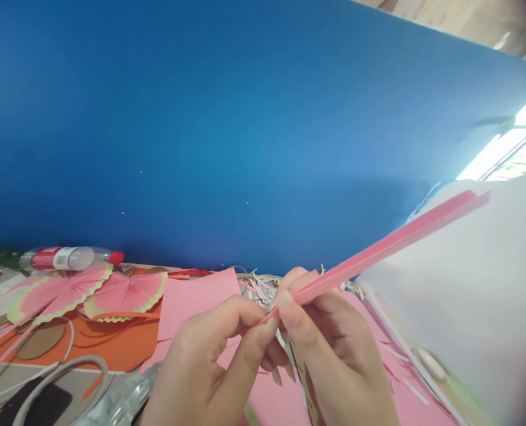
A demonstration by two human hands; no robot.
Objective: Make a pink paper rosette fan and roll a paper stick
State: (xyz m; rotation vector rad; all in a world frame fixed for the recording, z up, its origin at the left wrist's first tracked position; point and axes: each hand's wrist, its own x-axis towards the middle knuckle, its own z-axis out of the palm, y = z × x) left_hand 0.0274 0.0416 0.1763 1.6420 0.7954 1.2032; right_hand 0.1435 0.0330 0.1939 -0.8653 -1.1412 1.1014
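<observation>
Between my two hands is a long, narrow strip of folded pink paper [387, 251], slanting up to the right. My left hand [218, 355] pinches its lower end between thumb and forefinger. My right hand [334, 349] grips it just beside, thumb on top and fingers curled underneath. The strip's far end stands free in the air, with its layers slightly parted. Below my hands lie pink paper sheets [196, 302]. A ruler-like strip with markings [305, 378] is partly hidden behind my right hand.
On the left are pink folded paper fans [61, 293] with yellow-green edges, orange paper [134, 346], a plastic bottle [74, 258], a dark phone-like object [45, 405] and a looped cable [100, 361]. Paper shreds [265, 287] lie behind my hands. A blue panel [200, 130] rises beyond.
</observation>
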